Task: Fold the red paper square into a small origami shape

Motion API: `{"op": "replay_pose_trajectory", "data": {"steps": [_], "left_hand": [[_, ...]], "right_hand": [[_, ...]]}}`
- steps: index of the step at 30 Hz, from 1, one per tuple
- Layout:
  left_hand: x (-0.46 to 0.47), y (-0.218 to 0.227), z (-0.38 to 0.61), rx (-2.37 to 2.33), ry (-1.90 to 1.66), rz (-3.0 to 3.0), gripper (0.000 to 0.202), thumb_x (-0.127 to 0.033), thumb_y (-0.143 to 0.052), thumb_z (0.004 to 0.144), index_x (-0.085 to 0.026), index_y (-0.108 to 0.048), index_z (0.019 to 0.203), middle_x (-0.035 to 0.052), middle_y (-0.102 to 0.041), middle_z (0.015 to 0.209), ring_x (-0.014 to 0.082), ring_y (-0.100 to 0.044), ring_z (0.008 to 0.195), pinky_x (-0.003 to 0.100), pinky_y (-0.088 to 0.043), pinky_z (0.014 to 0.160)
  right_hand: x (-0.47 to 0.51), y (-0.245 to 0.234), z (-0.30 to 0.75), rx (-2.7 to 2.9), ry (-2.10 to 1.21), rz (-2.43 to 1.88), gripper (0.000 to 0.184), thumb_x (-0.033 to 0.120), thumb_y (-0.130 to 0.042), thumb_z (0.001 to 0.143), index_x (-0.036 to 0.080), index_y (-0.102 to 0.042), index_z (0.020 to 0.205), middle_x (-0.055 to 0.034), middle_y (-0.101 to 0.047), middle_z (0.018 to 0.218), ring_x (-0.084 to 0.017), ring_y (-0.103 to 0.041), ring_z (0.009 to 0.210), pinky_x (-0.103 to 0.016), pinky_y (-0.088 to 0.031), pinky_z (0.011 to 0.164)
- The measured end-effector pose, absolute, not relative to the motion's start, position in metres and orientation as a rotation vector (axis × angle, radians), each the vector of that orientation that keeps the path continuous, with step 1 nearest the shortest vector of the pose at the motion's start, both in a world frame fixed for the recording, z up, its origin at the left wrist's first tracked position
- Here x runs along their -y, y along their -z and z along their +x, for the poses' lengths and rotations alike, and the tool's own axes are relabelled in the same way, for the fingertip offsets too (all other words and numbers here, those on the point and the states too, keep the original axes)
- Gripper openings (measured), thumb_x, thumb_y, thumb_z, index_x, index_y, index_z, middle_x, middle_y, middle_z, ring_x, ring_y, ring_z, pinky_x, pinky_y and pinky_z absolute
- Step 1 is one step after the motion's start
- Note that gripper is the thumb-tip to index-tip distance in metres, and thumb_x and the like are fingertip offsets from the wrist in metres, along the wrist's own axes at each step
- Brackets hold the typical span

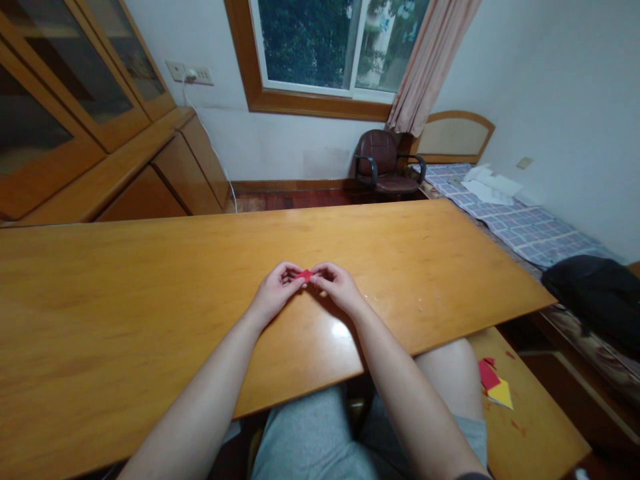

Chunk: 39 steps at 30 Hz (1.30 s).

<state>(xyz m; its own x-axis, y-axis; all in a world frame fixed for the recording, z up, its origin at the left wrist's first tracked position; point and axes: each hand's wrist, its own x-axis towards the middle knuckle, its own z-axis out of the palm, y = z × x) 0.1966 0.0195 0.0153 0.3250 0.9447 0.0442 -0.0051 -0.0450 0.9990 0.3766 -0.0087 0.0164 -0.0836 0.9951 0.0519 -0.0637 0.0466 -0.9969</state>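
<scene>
A small folded red paper piece (305,274) is pinched between both hands just above the long wooden table (150,300). My left hand (276,291) grips its left end with curled fingertips. My right hand (338,287) grips its right end the same way. Most of the paper is hidden by my fingers.
A wooden bench (530,427) at lower right carries red and yellow paper pieces (494,385). A bed with a checked cover (525,227) and a black bag (595,293) lies to the right. A brown office chair (383,163) stands under the window. Wooden cabinets (90,133) line the left wall.
</scene>
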Motion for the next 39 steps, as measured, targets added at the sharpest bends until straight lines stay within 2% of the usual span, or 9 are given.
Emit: {"op": "replay_pose_trajectory", "data": {"steps": [12, 31, 39], "left_hand": [[-0.02, -0.019, 0.196, -0.984, -0.992, 1.381, 0.033, -0.033, -0.073, 0.073, -0.017, -0.055, 0.095, -0.0005, -0.068, 0.073, 0.0161, -0.067, 0.071, 0.029, -0.051, 0.073], [-0.017, -0.023, 0.194, -0.922, -0.965, 1.361, 0.036, -0.037, -0.073, 0.074, -0.017, -0.057, 0.099, 0.0021, -0.07, 0.076, 0.0194, -0.071, 0.075, 0.035, -0.055, 0.077], [-0.016, -0.026, 0.194, -0.905, -0.973, 1.324, 0.035, -0.039, -0.073, 0.075, -0.016, -0.059, 0.098, 0.0017, -0.069, 0.074, 0.0189, -0.07, 0.074, 0.034, -0.056, 0.075]], "right_hand": [[0.008, -0.013, 0.376, 1.239, -1.269, -1.093, 0.027, 0.039, -0.072, 0.077, 0.018, -0.064, 0.093, -0.0015, -0.066, 0.079, -0.012, -0.058, 0.066, -0.023, -0.045, 0.059], [0.008, -0.014, 0.376, 1.238, -1.265, -1.109, 0.025, 0.037, -0.074, 0.075, 0.018, -0.066, 0.089, -0.0009, -0.067, 0.077, -0.012, -0.059, 0.066, -0.024, -0.045, 0.061], [0.007, -0.011, 0.377, 1.235, -1.272, -1.085, 0.025, 0.035, -0.074, 0.075, 0.018, -0.065, 0.091, -0.0011, -0.067, 0.078, -0.012, -0.059, 0.067, -0.024, -0.046, 0.062]]}}
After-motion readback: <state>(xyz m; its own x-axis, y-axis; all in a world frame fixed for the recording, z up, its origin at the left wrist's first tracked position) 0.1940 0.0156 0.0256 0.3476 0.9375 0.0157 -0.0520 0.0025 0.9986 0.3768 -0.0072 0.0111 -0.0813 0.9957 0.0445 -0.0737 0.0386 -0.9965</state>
